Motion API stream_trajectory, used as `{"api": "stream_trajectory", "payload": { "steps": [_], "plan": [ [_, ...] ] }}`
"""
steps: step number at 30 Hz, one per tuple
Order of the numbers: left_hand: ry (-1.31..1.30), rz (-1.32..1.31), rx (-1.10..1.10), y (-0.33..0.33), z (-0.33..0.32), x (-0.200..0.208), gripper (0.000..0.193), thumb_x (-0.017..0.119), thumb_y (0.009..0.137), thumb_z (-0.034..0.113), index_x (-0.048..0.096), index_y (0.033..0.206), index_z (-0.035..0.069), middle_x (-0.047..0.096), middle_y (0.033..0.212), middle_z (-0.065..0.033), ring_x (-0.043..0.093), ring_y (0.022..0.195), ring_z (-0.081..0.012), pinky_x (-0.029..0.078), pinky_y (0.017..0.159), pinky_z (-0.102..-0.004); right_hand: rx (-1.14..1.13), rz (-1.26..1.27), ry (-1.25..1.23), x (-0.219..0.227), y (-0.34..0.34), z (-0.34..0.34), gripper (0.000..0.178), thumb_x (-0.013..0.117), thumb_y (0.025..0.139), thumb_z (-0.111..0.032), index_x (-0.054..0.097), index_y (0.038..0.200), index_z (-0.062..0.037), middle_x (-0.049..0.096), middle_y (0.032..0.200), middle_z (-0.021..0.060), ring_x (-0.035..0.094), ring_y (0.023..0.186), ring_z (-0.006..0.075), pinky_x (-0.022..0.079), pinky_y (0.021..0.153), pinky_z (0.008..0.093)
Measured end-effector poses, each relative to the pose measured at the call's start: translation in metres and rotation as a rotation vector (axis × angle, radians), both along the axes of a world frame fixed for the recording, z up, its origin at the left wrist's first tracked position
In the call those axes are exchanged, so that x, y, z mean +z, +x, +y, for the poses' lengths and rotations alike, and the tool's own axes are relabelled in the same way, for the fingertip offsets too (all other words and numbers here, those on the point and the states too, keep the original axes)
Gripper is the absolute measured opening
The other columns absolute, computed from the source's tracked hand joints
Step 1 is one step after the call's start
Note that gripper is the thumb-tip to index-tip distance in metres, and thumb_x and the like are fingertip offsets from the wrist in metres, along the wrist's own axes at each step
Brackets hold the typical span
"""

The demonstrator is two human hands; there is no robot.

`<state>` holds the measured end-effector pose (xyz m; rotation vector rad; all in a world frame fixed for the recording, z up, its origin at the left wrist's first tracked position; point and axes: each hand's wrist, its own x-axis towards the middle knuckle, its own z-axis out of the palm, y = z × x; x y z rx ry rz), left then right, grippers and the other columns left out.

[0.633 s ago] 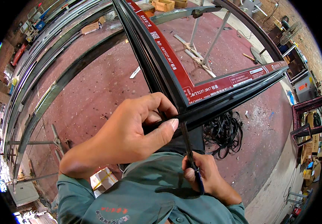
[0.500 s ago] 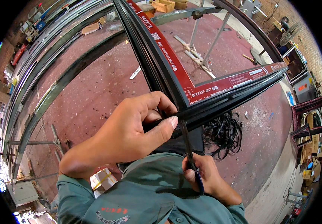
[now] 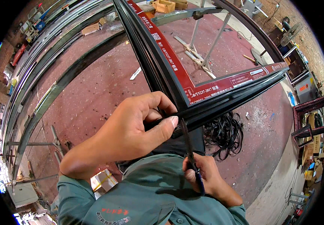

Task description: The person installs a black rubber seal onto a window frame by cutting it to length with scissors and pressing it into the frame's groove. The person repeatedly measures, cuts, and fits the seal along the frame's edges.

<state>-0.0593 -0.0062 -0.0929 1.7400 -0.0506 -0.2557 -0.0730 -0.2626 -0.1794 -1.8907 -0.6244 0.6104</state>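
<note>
A black window-type frame (image 3: pixel 161 71) covered partly with red printed film has its corner right in front of me. At that corner my left hand (image 3: pixel 128 131) pinches a black rubber strip (image 3: pixel 153 126) between thumb and fingers. The strip appears to continue along the frame's near side. Just right of the thumb, dark scissors (image 3: pixel 187 140) point up with their blades at the strip by the corner. My right hand (image 3: pixel 208 173) grips their handles from below. Whether the blades touch the strip is hard to make out.
Beneath the frame, a tangled heap of black strip (image 3: pixel 229 137) lies on the reddish floor. Long metal profiles (image 3: pixel 49 90) stretch along the left. A hammer (image 3: pixel 249 58) and a fan (image 3: pixel 292 33) are at the far right. Near my left elbow sits a white box (image 3: pixel 103 180).
</note>
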Motion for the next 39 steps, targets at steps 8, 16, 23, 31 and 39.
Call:
{"api": "stream_trajectory", "payload": {
  "steps": [8,16,23,31,39],
  "plan": [
    [-0.033,0.017,-0.040,0.001,0.002,0.001,0.019,0.065,0.096,0.011,0.061,0.108,-0.002,0.066,0.080,0.0018,0.053,0.071,0.0016,0.039,0.060,-0.0185,-0.017,0.028,-0.058,0.011,0.004,0.004,0.051,0.068,0.089,-0.056,0.061,0.082,-0.0055,0.055,0.058,0.0125,0.060,0.054,0.0334,0.045,0.053,0.0396],
    [-0.058,0.024,0.009,0.002,-0.002,0.005,0.017,0.063,0.095,0.010,0.063,0.102,-0.005,0.060,0.070,0.0016,0.050,0.068,-0.0008,0.039,0.057,-0.0227,-0.024,0.003,-0.073,0.014,0.006,0.005,0.051,0.069,0.089,-0.054,0.060,0.081,-0.0054,0.053,0.057,0.0122,0.059,0.053,0.0322,0.045,0.053,0.0394],
    [-0.001,0.055,-0.060,0.006,0.005,0.001,0.020,0.064,0.096,0.011,0.064,0.107,-0.005,0.070,0.087,-0.0024,0.060,0.076,-0.0019,0.045,0.064,-0.0187,-0.079,0.002,-0.023,0.014,0.003,0.005,0.056,0.066,0.093,-0.054,0.055,0.071,-0.0030,0.045,0.055,0.0009,0.043,0.051,0.0091,0.034,0.047,0.0282],
    [-0.104,0.147,0.074,-0.016,-0.001,0.012,0.018,0.064,0.096,0.013,0.064,0.105,-0.004,0.064,0.076,0.0003,0.055,0.073,-0.0014,0.041,0.062,-0.0204,-0.034,-0.121,-0.027,-0.017,0.010,-0.007,0.055,0.080,0.081,-0.052,0.056,0.068,-0.0041,0.045,0.053,0.0063,0.046,0.047,0.0189,0.037,0.047,0.0341],
    [-0.709,-0.503,0.405,-0.082,0.072,-0.027,0.024,0.053,0.104,0.018,0.056,0.119,-0.001,0.048,0.064,0.0030,0.040,0.046,-0.0038,0.030,0.041,-0.0221,0.002,-0.483,0.293,-0.074,0.025,-0.063,0.045,0.092,0.069,-0.024,0.061,0.096,-0.0086,0.053,0.059,0.0019,0.055,0.049,0.0178,0.038,0.047,0.0305]
  ]
}}
